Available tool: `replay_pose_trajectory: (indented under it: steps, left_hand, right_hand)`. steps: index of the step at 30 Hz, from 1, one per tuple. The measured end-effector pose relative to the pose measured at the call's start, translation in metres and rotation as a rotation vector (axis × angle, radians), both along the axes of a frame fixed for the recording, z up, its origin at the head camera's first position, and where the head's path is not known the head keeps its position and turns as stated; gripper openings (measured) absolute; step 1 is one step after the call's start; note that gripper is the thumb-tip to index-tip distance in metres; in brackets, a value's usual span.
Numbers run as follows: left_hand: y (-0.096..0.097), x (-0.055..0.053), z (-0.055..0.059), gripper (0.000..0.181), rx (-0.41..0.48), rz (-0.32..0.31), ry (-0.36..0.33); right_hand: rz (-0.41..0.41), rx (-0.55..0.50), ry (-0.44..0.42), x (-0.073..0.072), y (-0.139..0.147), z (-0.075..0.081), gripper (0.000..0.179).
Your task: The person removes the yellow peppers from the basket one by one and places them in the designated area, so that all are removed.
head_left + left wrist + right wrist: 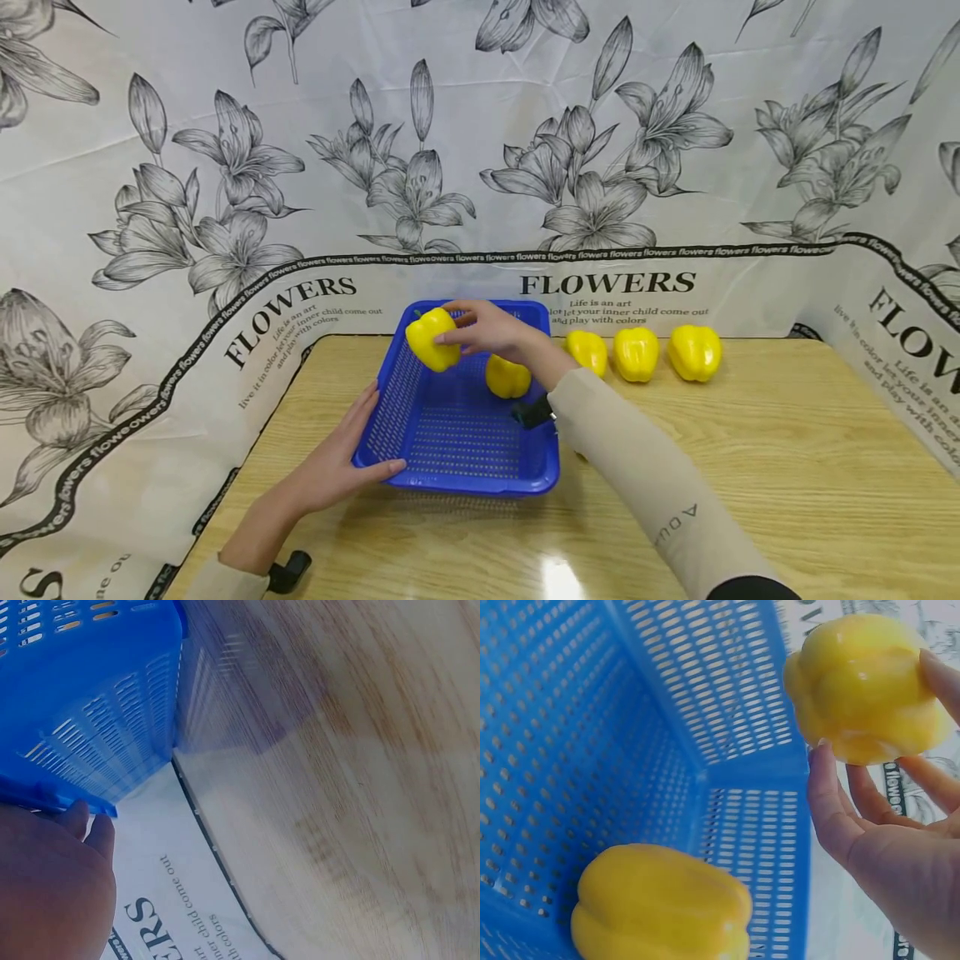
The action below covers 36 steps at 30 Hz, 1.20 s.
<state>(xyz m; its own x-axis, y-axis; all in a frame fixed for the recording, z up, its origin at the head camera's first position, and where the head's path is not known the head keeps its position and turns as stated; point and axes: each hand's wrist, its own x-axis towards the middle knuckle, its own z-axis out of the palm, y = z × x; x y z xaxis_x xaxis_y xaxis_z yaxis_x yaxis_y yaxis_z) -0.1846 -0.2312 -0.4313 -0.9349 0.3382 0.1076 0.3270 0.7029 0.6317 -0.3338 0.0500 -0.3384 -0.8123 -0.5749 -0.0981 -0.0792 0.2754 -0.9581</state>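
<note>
My right hand (pixel 489 327) pinches a yellow bell pepper (pixel 431 342) between thumb and fingers, above the far left part of a blue perforated plastic basket (pixel 465 437). In the right wrist view this held pepper (pixel 866 690) is off the basket floor, near the rim. Another yellow bell pepper (pixel 506 379) lies inside the basket, partly behind my right wrist. My left hand (pixel 333 471) grips the basket's near left corner, thumb along the near rim. From the left wrist view, fingertips (pixel 101 834) touch the rim's edge at the outer wall.
On the wooden table (pixel 765 450), right of the basket, a row of yellow bell peppers (pixel 636 354) stands near the back edge. The nearest one is partly covered by my right arm. A white flower-printed cloth (pixel 465 167) hangs behind and at the sides.
</note>
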Motion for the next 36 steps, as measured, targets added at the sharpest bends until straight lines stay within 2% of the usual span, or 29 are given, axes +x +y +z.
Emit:
replay_pose_trajectory:
  steps: [9,19,26,36]
  left_hand:
    - [-0.002,0.001,0.001,0.111,0.009,-0.003,0.015]
    - [0.001,-0.001,0.002,0.11,0.002,-0.009,0.032]
    - [0.0,-0.001,0.001,0.111,-0.001,-0.012,0.042]
    - [-0.001,0.0,0.0,0.111,0.001,-0.015,0.041]
  right_hand:
    - [-0.027,-0.149,-0.117,0.007,0.017,0.015,0.067]
    - [-0.042,-0.113,-0.119,0.018,0.054,0.012,0.07]
    - [-0.083,-0.084,-0.127,0.028,0.08,0.013,0.07]
    - [-0.097,-0.026,-0.066,0.037,0.112,0.01,0.074]
